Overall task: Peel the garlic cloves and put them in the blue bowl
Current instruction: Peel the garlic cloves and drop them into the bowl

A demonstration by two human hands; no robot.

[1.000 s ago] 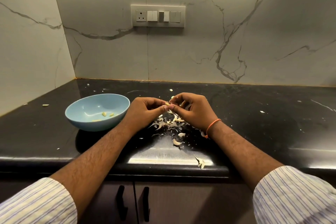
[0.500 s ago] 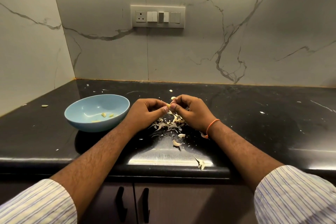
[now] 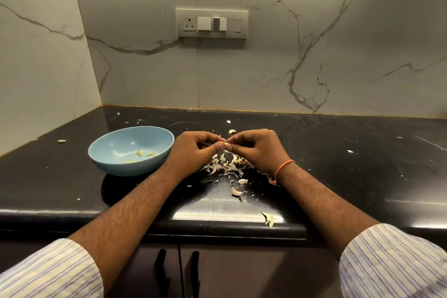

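Near edge: two dark cabinet-door handles point(image 3: 177, 271) below the glossy black stone worktop point(image 3: 362, 164), striped white shirt sleeves point(image 3: 396, 264) at both bottom corners. A torn scrap of papery garlic skin point(image 3: 268, 219) sits right on the worktop's front edge, centre. Behind it, two small pale unpeeled garlic cloves point(image 3: 237, 191) lie loose, then a scattered pile of thin white peel flakes point(image 3: 226, 164) directly under the hands. Left hand point(image 3: 193, 150) and right hand point(image 3: 257, 149) meet fingertip to fingertip above that pile, both pinched tight on one small pale garlic clove point(image 3: 227, 144) held between thumbs and forefingers, clear of the surface. Thin orange thread band point(image 3: 283, 169) on the right wrist. Round light-blue bowl point(image 3: 106, 152) stands just left of the left hand, toward the worktop's left side; a few yellowish peeled clove pieces point(image 3: 144, 153) in its bottom. One more stray clove point(image 3: 232, 131) just behind the hands, another bit point(image 3: 62, 141) near the left edge. Far: white marble-veined wall with a socket-and-switch plate point(image 3: 212, 23).
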